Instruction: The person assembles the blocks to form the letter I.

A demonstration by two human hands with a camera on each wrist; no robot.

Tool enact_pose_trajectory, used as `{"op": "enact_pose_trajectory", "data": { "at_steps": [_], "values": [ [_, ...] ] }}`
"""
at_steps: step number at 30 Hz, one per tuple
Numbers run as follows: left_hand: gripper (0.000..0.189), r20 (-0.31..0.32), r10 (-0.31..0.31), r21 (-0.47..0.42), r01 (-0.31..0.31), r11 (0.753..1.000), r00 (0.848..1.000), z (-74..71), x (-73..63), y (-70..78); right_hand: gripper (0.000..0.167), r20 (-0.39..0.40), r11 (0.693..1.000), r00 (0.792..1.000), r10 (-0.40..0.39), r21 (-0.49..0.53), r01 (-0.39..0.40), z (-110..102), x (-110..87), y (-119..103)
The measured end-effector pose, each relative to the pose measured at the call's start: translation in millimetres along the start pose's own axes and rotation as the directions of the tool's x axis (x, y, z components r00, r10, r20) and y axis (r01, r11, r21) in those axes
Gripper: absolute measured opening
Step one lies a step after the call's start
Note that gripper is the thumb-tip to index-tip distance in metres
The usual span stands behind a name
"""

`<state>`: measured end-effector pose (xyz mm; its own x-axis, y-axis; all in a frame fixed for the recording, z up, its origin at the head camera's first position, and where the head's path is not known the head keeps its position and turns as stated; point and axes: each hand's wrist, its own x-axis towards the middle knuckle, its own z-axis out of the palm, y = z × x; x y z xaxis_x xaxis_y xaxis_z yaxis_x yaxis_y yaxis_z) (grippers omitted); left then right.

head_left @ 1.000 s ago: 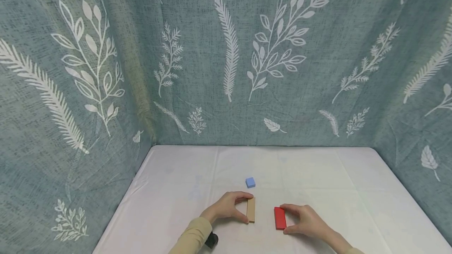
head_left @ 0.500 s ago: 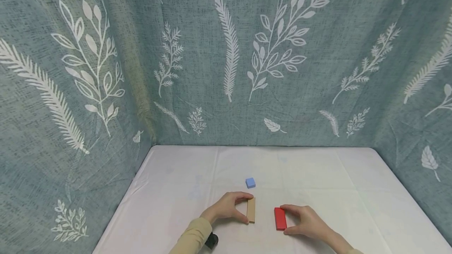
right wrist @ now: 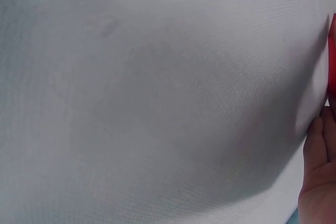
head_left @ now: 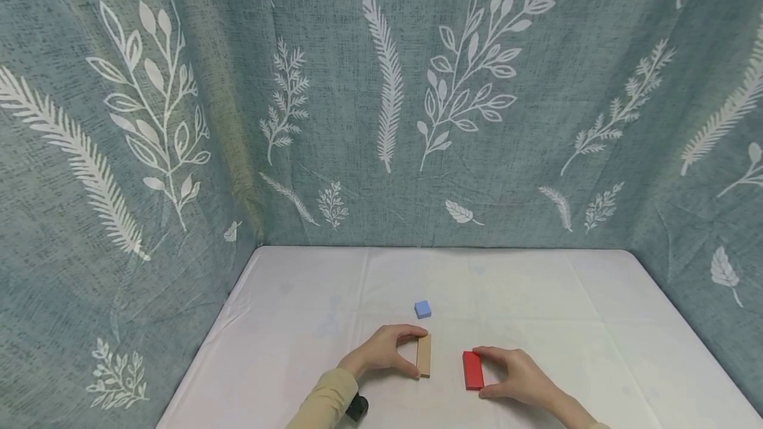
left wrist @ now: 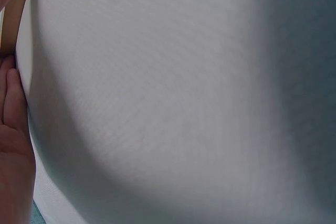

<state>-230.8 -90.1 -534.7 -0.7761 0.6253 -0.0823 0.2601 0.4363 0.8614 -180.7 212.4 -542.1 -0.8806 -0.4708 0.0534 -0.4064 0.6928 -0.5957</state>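
Observation:
In the head view my left hand (head_left: 384, 349) pinches a tan wooden block (head_left: 424, 355) by its far and near ends, between fingers and thumb. To the right, my right hand (head_left: 514, 376) grips a red block (head_left: 473, 371) the same way. Both blocks stand lengthwise on the table, a short gap between them. Beyond the tan block lies a small blue cube (head_left: 422, 309), which neither hand touches. At its left edge the left wrist view catches part of the tan block (left wrist: 13, 19); the right wrist view has a sliver of the red block (right wrist: 332, 61).
A white cloth covers the table (head_left: 536, 290). By the left wrist is a small black object (head_left: 357, 408), partly hidden by the sleeve. A blue-green curtain (head_left: 334, 98) with white leaf patterns hangs behind the table and along its sides.

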Motion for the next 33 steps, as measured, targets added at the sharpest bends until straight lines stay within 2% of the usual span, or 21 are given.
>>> {"op": "enact_pose_trajectory", "data": {
  "at_steps": [8, 14, 19, 23, 27, 33],
  "values": [
    [0.066, -0.005, -0.009, 0.004, 0.009, 1.000, 1.000, 0.5, 0.4, -0.1, 0.072, 0.013, 0.997, 1.000, -0.015, 0.078, 0.014, -4.2, 0.1, -0.1],
    [0.065, -0.007, 0.003, 0.011, -0.003, 1.000, 1.000, 0.2, 1.3, -2.3, 0.058, -0.027, 0.971, 0.999, -0.040, 0.234, 0.046, -8.7, 2.1, -3.1],
    [0.065, -0.007, 0.002, 0.009, -0.001, 1.000, 1.000, -0.2, 1.5, -2.5, 0.047, -0.032, 0.949, 0.999, -0.020, 0.314, 0.029, -8.2, 4.1, -7.0],
    [0.065, -0.005, -0.007, 0.001, 0.007, 1.000, 1.000, -0.2, 1.5, -0.9, 0.040, 0.000, 0.958, 1.000, -0.002, 0.286, 0.002, -5.5, 5.0, -8.0],
    [0.065, -0.004, -0.010, -0.004, 0.010, 1.000, 1.000, 0.5, 0.8, -0.1, 0.038, 0.015, 0.975, 0.999, -0.033, 0.218, 0.029, -2.1, 3.1, -8.1],
    [0.065, -0.007, 0.007, 0.000, -0.007, 1.000, 1.000, 0.5, 0.3, 0.1, 0.037, -0.006, 0.981, 0.998, -0.061, 0.183, 0.061, -0.7, 1.1, -9.5]
  ]
}}
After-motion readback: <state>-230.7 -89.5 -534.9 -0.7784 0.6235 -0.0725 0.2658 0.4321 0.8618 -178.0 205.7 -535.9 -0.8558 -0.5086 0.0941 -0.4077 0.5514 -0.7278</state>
